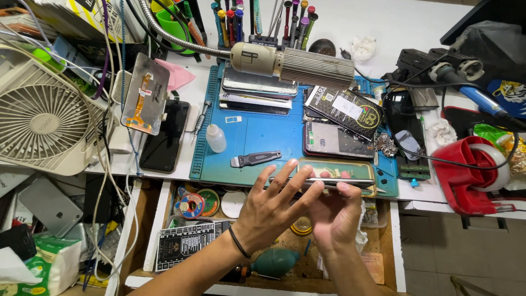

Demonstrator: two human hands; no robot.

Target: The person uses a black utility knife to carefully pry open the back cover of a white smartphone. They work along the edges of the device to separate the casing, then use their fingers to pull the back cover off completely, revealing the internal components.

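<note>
Above a cluttered blue mat [257, 148], both hands' fingers [285, 178] clamp what seems a phone [350, 182]

A phone [329, 182] is held edge-up between the left hand [268, 211] and the right hand [335, 215], above an open drawer [274, 257] at the front edge of a work mat [263, 137]. On the mat, a scraper tool [255, 159] is placed just behind the left hand, with a small bottle [216, 138] to its left. A lamp head [293, 64] is suspended over stacked phones [257, 90] at the back. A fan [41, 123] is placed far left, a tape dispenser [472, 174] far right.
</note>
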